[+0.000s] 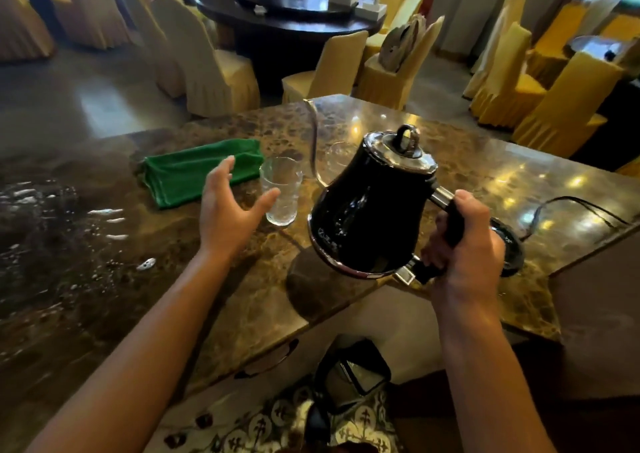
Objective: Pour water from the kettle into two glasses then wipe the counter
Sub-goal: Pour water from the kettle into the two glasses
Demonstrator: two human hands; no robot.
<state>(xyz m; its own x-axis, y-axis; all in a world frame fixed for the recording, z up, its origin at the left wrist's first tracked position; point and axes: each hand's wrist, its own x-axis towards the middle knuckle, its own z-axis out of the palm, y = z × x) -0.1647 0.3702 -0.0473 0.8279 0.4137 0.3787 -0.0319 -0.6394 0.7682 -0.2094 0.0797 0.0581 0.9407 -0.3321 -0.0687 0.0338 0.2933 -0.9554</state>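
Observation:
My right hand [462,244] grips the handle of a black gooseneck kettle [370,206], held above the brown marble counter [467,161] and tilted left. Its thin spout rises toward the counter's far edge. A clear textured glass [281,191] stands upright just left of the kettle. A second glass [338,153] is partly hidden behind the spout and the kettle body. My left hand [230,210] hovers with its fingers spread, just left of the near glass, holding nothing. A folded green cloth [201,172] lies on the counter beyond my left hand.
The kettle's black base [512,244] with its cord [575,206] sits on the counter behind my right hand. Wet patches [107,217] glisten on the counter's left part. Yellow-covered chairs [554,106] and a dark round table [284,12] stand beyond the counter.

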